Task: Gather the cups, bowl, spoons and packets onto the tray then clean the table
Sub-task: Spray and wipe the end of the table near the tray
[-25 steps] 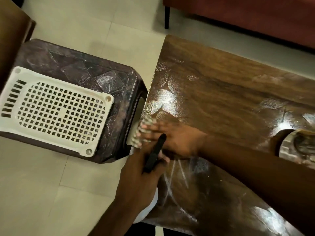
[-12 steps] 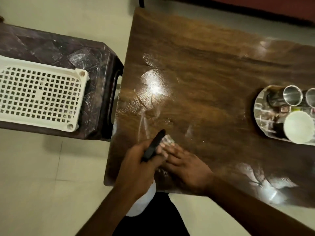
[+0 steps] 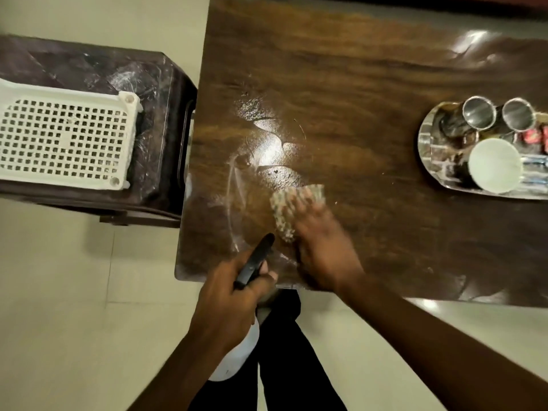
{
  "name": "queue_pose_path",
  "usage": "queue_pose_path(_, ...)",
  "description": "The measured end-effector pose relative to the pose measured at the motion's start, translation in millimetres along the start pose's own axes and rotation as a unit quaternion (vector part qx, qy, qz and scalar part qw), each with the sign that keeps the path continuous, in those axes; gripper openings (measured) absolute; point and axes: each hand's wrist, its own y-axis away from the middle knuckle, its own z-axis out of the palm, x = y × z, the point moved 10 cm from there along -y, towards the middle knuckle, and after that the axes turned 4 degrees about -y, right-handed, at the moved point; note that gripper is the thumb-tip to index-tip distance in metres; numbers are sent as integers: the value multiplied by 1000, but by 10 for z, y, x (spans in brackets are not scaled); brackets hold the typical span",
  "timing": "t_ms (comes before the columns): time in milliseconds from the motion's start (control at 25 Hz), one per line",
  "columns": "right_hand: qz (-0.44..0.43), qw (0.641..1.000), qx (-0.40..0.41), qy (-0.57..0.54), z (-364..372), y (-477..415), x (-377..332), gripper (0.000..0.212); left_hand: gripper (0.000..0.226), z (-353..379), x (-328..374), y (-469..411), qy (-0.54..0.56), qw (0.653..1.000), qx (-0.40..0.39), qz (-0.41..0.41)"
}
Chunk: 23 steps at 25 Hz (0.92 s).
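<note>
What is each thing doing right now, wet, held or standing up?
Brown wooden table: wet and streaked.
Speckled wiping cloth: flat on the table, under the right hand.
White spray bottle with black trigger: gripped by the left hand.
Oval steel tray: loaded, on the table.
Two steel cups: upright on the tray.
White bowl: upright on the tray.

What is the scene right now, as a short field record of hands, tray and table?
left hand: grips spray bottle, nozzle toward table
right hand: presses cloth flat on table
tray: table's right end; holds steel cups, white bowl, red packets
surface: wet streaks beside cloth
stage: items gathered, wiping under way
</note>
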Motion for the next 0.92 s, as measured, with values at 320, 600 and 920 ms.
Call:
queue_pose_path(320, 202, 970, 130, -38, -86, 1514, 711, 69, 19, -19, -222, 253, -3, 999, -19, 32)
queue_pose_path(600, 211, 959, 142, -128, 628, 764, -855, 62, 19, -274, -248, 210, -2, 999, 25, 29)
queue_pose_path(920, 236, 955, 155, -86, 86, 204, -216, 72, 20, -922, -356, 242, 18, 996, 79, 36)
